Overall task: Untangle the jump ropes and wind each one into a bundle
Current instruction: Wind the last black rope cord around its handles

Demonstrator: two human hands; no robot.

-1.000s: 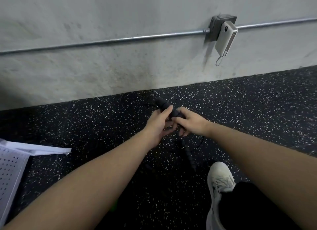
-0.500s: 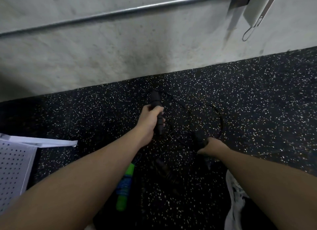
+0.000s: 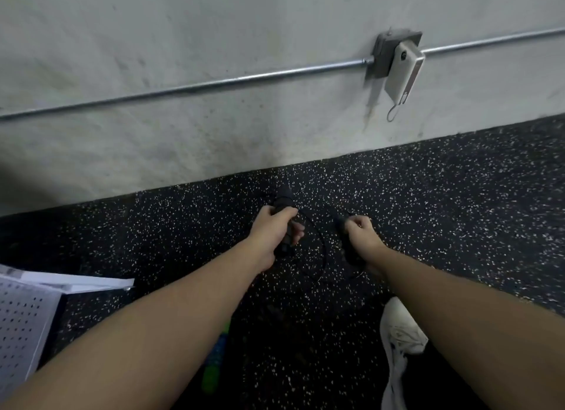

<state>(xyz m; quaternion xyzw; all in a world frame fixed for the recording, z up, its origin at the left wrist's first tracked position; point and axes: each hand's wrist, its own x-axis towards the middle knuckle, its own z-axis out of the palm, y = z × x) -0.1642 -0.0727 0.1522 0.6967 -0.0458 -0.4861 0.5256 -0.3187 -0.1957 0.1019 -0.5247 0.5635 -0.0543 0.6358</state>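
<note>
Head view, looking down over two bare forearms that reach forward side by side above a black speckled floor. The left hand sits just left of centre, knuckles up, fingers curled tightly round a black jump-rope handle; the handle stands nearly upright, one end poking out toward 12 o'clock with cord wound round it, the other showing below the palm. The right hand, just beside it at 3 o'clock, is also closed, fingers wrapped round a second black handle whose tip points toward 11 o'clock. A thin black cord curves in a loop between the two hands and sags toward 6 o'clock. Under the left forearm, at 7 o'clock, a green and blue handle lies on the floor. A white shoe stands at 5 o'clock. A white perforated panel fills the 8 o'clock edge. Along the grey wall runs a metal pipe, with a white device hanging from a box at 1 o'clock.
</note>
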